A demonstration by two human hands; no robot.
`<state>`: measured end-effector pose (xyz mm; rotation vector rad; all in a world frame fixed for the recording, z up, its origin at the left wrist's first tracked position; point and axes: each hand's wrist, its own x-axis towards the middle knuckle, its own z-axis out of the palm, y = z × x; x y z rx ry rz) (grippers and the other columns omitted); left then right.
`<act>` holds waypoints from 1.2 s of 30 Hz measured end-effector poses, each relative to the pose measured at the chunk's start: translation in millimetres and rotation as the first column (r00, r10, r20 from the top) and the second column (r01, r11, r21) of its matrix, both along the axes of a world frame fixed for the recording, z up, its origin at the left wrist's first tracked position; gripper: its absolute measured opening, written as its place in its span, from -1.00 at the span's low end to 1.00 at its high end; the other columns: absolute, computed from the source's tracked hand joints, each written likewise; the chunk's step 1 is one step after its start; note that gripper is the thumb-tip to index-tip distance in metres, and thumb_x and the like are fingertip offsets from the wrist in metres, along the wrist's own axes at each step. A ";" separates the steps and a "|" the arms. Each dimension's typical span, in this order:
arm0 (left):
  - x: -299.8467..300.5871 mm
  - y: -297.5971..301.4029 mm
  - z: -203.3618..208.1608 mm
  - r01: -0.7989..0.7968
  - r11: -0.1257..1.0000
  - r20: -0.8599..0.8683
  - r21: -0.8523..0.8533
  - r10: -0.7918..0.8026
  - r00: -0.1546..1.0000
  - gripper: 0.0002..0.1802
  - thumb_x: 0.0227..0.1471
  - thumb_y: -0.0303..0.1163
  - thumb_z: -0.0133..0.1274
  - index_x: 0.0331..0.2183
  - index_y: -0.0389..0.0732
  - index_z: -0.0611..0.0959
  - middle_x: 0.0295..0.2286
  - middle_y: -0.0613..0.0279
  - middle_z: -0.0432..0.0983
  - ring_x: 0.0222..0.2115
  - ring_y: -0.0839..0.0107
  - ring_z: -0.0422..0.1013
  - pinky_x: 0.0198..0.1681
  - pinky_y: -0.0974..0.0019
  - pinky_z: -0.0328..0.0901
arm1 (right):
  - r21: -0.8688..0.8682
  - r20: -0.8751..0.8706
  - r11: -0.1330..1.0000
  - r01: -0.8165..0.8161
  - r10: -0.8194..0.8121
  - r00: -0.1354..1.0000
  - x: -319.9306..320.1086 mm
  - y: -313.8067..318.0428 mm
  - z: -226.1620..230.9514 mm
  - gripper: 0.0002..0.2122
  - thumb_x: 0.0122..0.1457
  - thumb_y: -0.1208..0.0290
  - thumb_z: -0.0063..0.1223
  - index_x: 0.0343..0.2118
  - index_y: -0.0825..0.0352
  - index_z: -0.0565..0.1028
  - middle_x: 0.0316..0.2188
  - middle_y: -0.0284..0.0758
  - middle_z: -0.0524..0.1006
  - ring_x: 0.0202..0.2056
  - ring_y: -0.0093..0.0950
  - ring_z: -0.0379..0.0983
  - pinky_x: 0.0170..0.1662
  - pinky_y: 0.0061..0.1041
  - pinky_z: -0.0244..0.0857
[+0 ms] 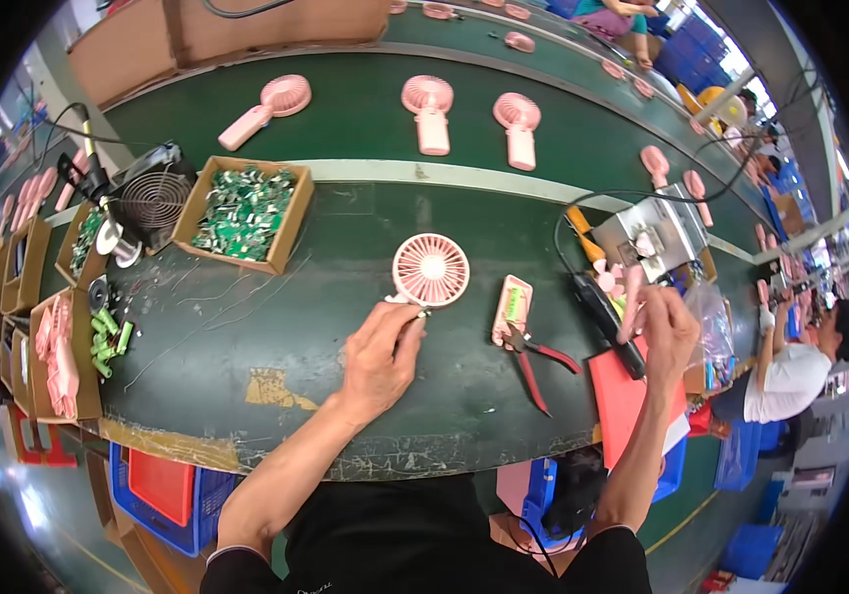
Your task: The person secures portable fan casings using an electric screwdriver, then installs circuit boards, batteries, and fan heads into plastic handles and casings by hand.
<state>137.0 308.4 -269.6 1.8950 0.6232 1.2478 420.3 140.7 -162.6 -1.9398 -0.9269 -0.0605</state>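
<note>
A round pink fan head with a spoked grille lies on the dark green bench. My left hand is closed at its lower edge, thumb and fingertips pinching by the neck; a small green bit shows at the fingertips. To the right, my right hand is raised with its fingers closed on a slim pink handle cover. Beneath that piece lies a black electric screwdriver on a cable. Between my hands rests a pink handle shell with a green battery inside, touched by red-handled cutters.
Green circuit boards fill a cardboard box at back left, near a solder spool and black fan unit. Loose green batteries lie left. Pink fans line the belt behind. Red sheet and metal fixture stand right.
</note>
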 end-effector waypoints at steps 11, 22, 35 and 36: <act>-2.4 3.6 8.6 -0.003 0.998 -0.114 0.057 0.010 0.993 -0.78 -0.02 -0.73 0.10 -0.25 -0.37 0.62 -0.35 0.05 0.55 -0.40 0.32 0.54 -0.37 0.37 0.42 | 0.013 -0.550 0.704 -0.710 0.598 0.582 -116.7 104.1 -53.1 -0.97 0.12 0.61 0.11 -0.41 0.46 0.55 -0.58 -0.36 0.56 -0.58 -0.69 0.44 -0.53 -0.66 0.28; -0.7 5.8 10.7 0.075 0.995 -0.107 -0.061 -0.081 0.991 -0.73 -0.06 -0.73 0.14 -0.24 -0.33 0.63 -0.34 0.06 0.57 -0.39 0.28 0.54 -0.35 0.35 0.43 | 0.032 -0.406 0.725 -0.687 0.638 0.654 -112.9 98.1 -60.2 -0.98 0.06 0.63 0.13 -0.43 0.44 0.54 -0.55 -0.36 0.54 -0.55 -0.65 0.42 -0.47 -0.64 0.25; -6.0 14.0 17.2 0.140 0.987 -0.145 -0.078 -0.150 0.978 -0.74 -0.08 -0.69 0.19 -0.25 -0.30 0.66 -0.35 0.10 0.57 -0.37 0.32 0.54 -0.33 0.35 0.43 | 0.047 -0.195 0.721 -0.692 0.686 0.701 -119.7 95.7 -59.8 -0.94 0.01 0.67 0.14 -0.47 0.42 0.49 -0.58 -0.28 0.46 -0.61 -0.45 0.42 -0.56 -0.48 0.24; -5.3 12.3 18.2 0.152 0.985 -0.143 -0.086 -0.163 0.976 -0.74 -0.08 -0.69 0.19 -0.25 -0.30 0.66 -0.35 0.10 0.57 -0.38 0.31 0.53 -0.33 0.35 0.42 | 0.047 -0.138 0.726 -0.686 0.684 0.716 -120.4 96.3 -60.8 -0.93 0.00 0.67 0.16 -0.47 0.42 0.48 -0.58 -0.26 0.45 -0.61 -0.40 0.42 -0.56 -0.44 0.25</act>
